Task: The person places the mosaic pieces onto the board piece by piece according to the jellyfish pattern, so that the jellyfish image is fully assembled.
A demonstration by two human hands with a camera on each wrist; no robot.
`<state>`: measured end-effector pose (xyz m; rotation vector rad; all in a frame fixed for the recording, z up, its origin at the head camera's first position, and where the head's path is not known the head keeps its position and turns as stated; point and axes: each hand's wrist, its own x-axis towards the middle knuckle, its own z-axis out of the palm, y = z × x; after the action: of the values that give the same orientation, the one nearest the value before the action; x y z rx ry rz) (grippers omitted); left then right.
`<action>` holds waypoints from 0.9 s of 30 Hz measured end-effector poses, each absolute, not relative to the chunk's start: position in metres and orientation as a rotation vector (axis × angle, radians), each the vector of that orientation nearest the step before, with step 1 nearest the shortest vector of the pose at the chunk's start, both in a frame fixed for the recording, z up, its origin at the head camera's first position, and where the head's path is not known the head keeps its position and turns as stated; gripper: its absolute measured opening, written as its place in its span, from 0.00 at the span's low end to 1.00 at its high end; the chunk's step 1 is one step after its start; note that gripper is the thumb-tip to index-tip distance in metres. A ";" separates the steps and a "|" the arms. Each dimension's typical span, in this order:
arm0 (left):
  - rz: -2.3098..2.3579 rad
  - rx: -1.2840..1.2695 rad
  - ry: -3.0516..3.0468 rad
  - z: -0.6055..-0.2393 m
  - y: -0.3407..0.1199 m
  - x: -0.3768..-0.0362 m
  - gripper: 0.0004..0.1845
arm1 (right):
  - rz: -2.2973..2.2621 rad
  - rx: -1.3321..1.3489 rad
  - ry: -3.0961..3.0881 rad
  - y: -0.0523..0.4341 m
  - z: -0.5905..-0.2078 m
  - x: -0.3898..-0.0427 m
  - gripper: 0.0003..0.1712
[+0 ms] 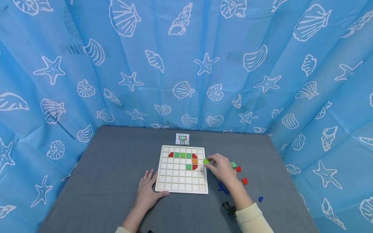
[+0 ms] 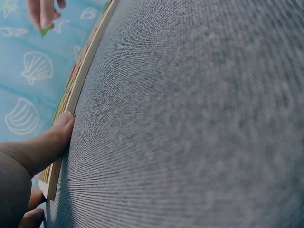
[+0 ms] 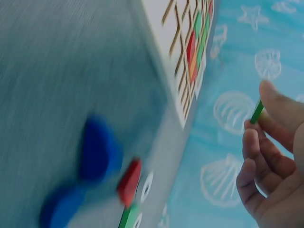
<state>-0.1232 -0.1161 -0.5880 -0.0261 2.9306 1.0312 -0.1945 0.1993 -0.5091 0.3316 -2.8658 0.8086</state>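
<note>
A white square grid board lies on the grey table. Set in its cells are green square tiles, red quarter-round tiles and an orange square tile, forming a hook shape. My right hand pinches a light green square tile between thumb and fingers, held over the board's right edge. In the right wrist view the tile appears edge-on. My left hand rests at the board's lower left corner, fingers spread along the left side, its thumb against the near edge.
A small picture card lies behind the board. Loose pieces are scattered to the right: a green tile, red pieces, blue pieces and black pieces by the right forearm. A blue shell-print curtain hangs around the table.
</note>
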 end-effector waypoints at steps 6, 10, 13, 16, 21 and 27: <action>1.057 -0.026 2.910 -0.588 -0.116 -0.124 0.64 | 0.784 0.374 -2.893 0.170 -0.512 -0.200 0.15; 1.062 -0.026 2.917 -0.588 -0.118 -0.123 0.63 | 0.766 0.406 -2.937 0.155 -0.513 -0.204 0.15; 1.052 -0.026 2.918 -0.587 -0.119 -0.123 0.63 | 0.741 0.447 -2.950 0.146 -0.515 -0.206 0.15; 1.042 -0.019 2.928 -0.587 -0.119 -0.124 0.64 | 0.703 0.495 -2.956 0.139 -0.517 -0.209 0.16; 1.040 -0.013 2.934 -0.589 -0.119 -0.125 0.64 | 0.662 0.526 -3.008 0.126 -0.526 -0.217 0.16; 1.043 0.006 2.938 -0.588 -0.118 -0.122 0.63 | 0.712 0.540 -3.096 0.115 -0.534 -0.220 0.16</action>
<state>-0.1216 -0.1180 -0.5882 0.0056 2.9384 1.0432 -0.2196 0.1147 -0.5342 0.5397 -3.0963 0.7125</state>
